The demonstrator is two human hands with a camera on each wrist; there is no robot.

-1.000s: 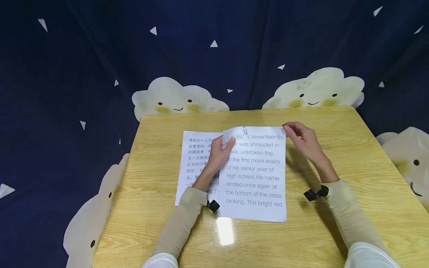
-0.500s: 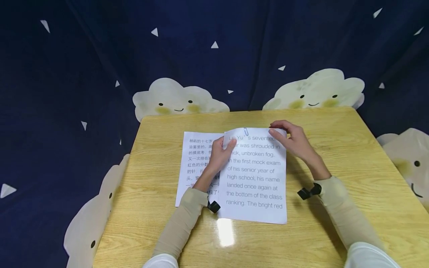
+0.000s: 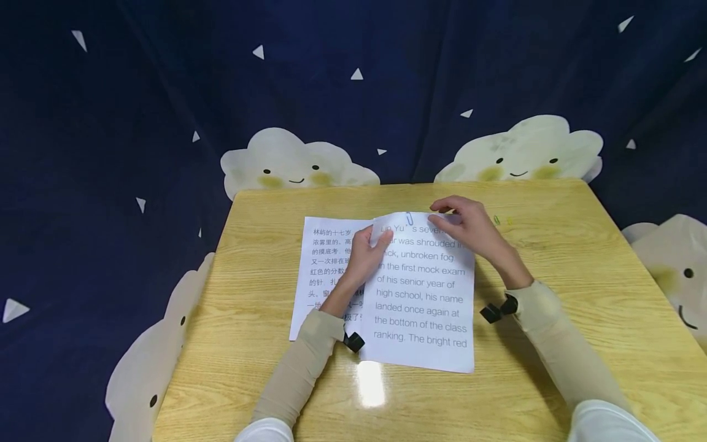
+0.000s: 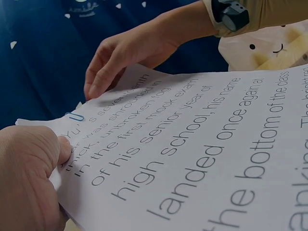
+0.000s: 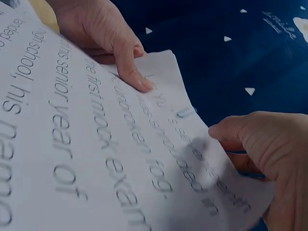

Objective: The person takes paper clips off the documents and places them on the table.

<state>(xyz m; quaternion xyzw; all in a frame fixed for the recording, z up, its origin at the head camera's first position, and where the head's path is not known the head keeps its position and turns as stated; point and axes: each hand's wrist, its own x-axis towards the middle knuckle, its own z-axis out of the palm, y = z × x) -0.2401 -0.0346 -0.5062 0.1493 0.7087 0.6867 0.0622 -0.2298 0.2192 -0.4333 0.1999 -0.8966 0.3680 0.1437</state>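
Note:
A white paper (image 3: 420, 307) printed with English text is held up, tilted, over the table. My left hand (image 3: 363, 256) pinches its upper left edge, thumb on the printed face. A blue paper clip (image 3: 409, 219) sits on the top edge, between my two hands. My right hand (image 3: 474, 232) is at the top edge right of the clip, thumb in front and fingers spread behind. In the right wrist view, that thumb (image 5: 226, 131) lies right at the paper's edge, short of the clip (image 5: 185, 113). A second paper (image 3: 320, 276) with Chinese text lies to the left, partly covered.
A green paper clip (image 3: 496, 220) and a yellow paper clip (image 3: 510, 221) lie on the wooden table (image 3: 574, 258), beyond my right wrist. A dark blue curtain (image 3: 409, 92) with cloud shapes hangs behind the table.
My right hand has moved left along the top edge, from the paper's corner toward the blue clip. The green and yellow clips have come into sight. The left hand keeps its hold.

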